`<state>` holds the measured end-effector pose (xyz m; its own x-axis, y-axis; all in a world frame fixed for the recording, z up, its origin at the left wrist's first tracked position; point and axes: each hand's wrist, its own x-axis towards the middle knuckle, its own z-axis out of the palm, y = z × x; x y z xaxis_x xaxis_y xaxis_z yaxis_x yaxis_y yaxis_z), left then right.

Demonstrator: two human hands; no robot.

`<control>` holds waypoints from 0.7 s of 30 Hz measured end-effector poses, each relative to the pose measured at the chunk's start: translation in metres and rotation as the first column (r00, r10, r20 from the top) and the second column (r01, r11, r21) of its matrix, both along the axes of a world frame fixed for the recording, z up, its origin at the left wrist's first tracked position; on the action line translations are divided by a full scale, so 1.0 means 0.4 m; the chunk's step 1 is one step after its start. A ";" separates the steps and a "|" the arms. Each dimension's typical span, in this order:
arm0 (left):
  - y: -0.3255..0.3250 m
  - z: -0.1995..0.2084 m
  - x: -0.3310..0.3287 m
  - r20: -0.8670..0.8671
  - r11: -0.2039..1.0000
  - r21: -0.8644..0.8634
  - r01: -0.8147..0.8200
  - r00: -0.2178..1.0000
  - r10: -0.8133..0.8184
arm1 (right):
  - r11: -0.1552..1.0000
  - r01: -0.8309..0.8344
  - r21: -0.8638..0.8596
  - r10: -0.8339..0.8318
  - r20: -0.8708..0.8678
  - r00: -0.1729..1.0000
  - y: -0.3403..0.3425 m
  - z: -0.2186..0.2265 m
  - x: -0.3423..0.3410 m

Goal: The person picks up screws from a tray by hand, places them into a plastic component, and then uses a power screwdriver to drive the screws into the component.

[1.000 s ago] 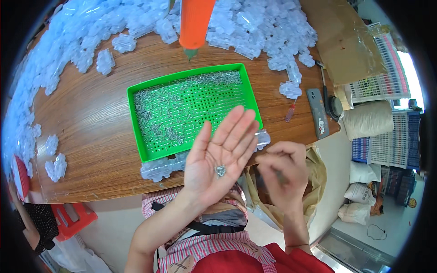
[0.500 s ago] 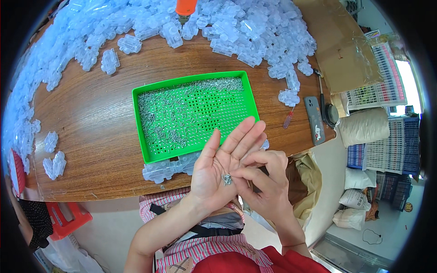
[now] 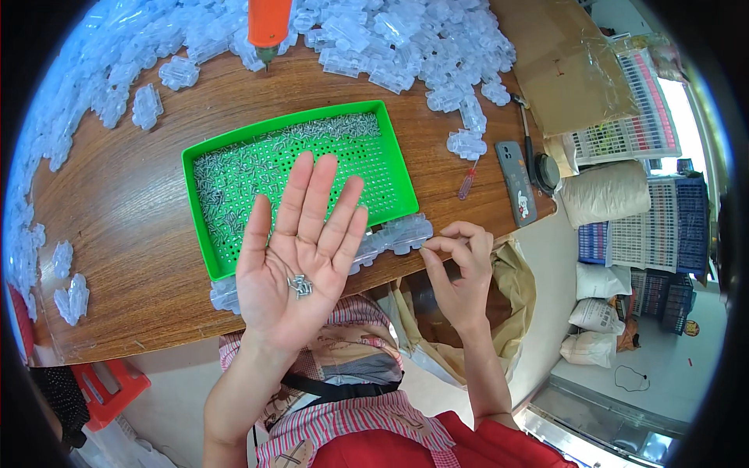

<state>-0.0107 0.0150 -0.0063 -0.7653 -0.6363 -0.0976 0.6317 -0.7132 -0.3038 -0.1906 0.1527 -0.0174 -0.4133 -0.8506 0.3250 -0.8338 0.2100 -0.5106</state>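
The left hand (image 3: 300,257) lies flat and spread, palm up, cradling a small heap of tiny silver metal screws (image 3: 299,286) at its centre. Just to its right, the right hand (image 3: 460,269) pinches thumb and forefinger together, apparently on one screw, beside a clear moulded plastic part (image 3: 394,235). Light, hard and slippery, the screws likely roll easily and are best nipped by the shank.

Both forearms are bare from elbow to wrist, with no sleeve, watch, bracelet or glove on either. The left hand (image 3: 300,257) wears no ring, and its fingernails cannot be seen from this side. The right hand (image 3: 460,273) is likewise without rings; its nails look short and unpainted. Below the arms, the person wears a red garment (image 3: 437,444) across the lower body. Above it lies a cloth with pink and white stripes (image 3: 343,425), partly checked, and a dark strap (image 3: 343,388) runs across that striped cloth.
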 end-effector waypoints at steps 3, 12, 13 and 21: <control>0.007 0.002 -0.003 0.011 1.000 0.000 0.015 1.000 -0.015 | 1.000 0.008 0.002 -0.008 0.006 1.000 -0.003 -0.015 0.000; 0.019 0.002 -0.014 0.022 0.999 0.011 0.036 0.999 -0.036 | 1.000 -0.021 -0.015 0.020 -0.048 0.999 -0.007 -0.035 -0.003; 0.019 0.002 -0.014 0.018 0.999 0.005 0.036 0.999 -0.037 | 1.000 -0.017 -0.017 0.016 -0.052 0.999 -0.007 -0.035 -0.003; 0.022 0.006 -0.012 0.023 0.999 0.023 0.049 0.998 -0.050 | 0.998 0.029 -0.056 -0.029 -0.007 1.000 -0.016 -0.026 0.013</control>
